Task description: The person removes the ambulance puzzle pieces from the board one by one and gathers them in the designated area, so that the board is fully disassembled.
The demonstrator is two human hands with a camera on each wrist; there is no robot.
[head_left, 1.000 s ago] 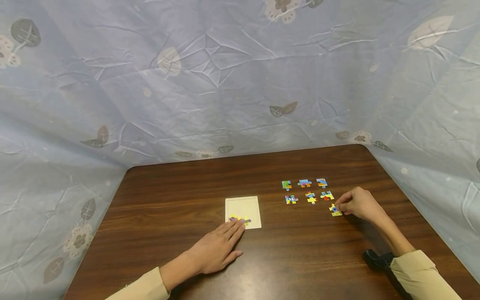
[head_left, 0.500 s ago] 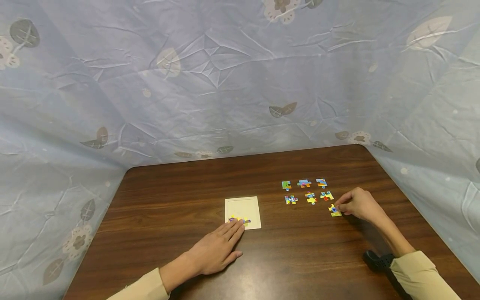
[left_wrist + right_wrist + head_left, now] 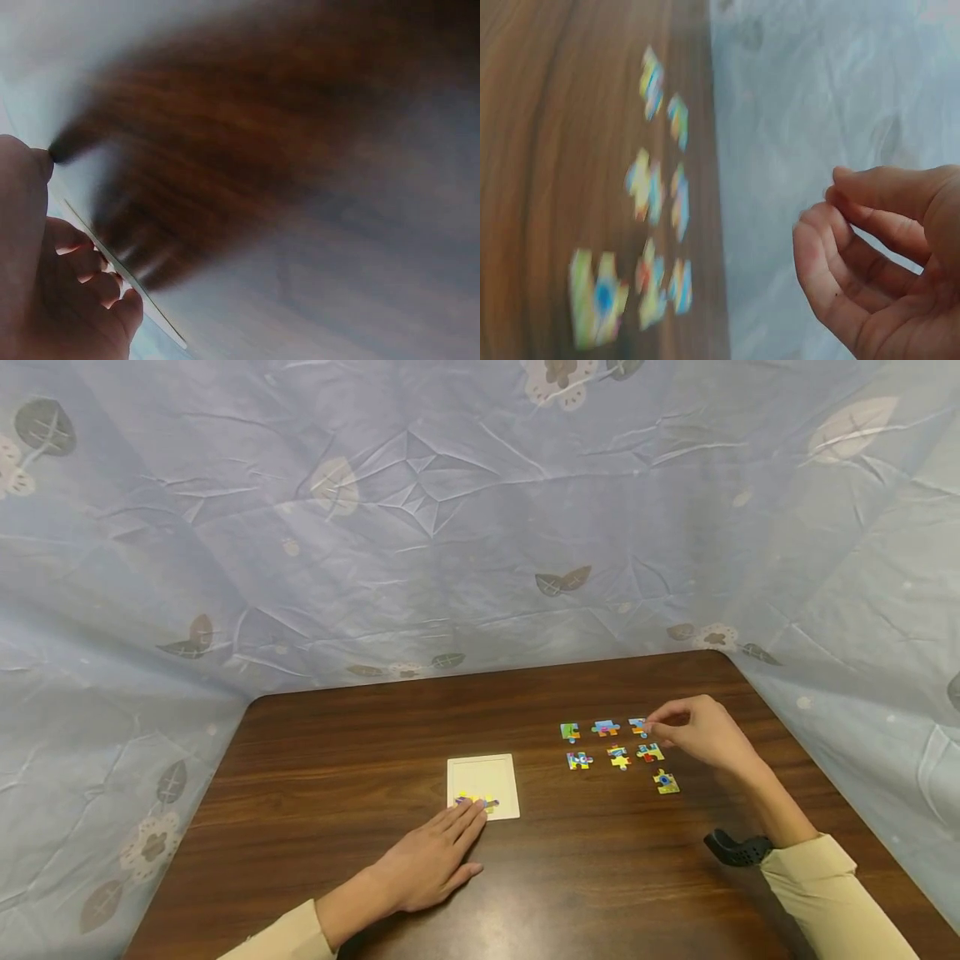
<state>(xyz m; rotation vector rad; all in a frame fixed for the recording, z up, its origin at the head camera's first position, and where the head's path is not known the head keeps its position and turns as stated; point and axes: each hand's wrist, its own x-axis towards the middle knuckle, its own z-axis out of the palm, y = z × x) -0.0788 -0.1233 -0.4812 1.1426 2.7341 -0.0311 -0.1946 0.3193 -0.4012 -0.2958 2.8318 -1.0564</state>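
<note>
My left hand (image 3: pixel 431 864) lies with straight fingers on the lower part of a cream puzzle tray (image 3: pixel 508 777). Its fingertips touch yellow-and-purple jigsaw pieces (image 3: pixel 491 803) in the tray, partly hiding them. In the left wrist view, the fingers meet the tray's edge (image 3: pixel 161 319). My right hand (image 3: pixel 697 727) hovers by the upper right jigsaw piece (image 3: pixel 637 724), overlapping it in the head view. The right wrist view shows its thumb close to the index fingertip, fingers loosely curved, nothing between them. A yellow piece with a blue circle (image 3: pixel 665 782) lies on the table below that hand.
Other loose jigsaw pieces sit in two rows, including a green one (image 3: pixel 570 732), a blue one (image 3: pixel 605 727) and a yellow one (image 3: pixel 618 757). A dark strap (image 3: pixel 738 849) is at my right wrist. Patterned fabric (image 3: pixel 420 568) hangs around the wooden table (image 3: pixel 360 735).
My right hand has let go of the yellow piece with the blue circle and moved away from me, toward the upper right piece. The left hand keeps its place on the tray.
</note>
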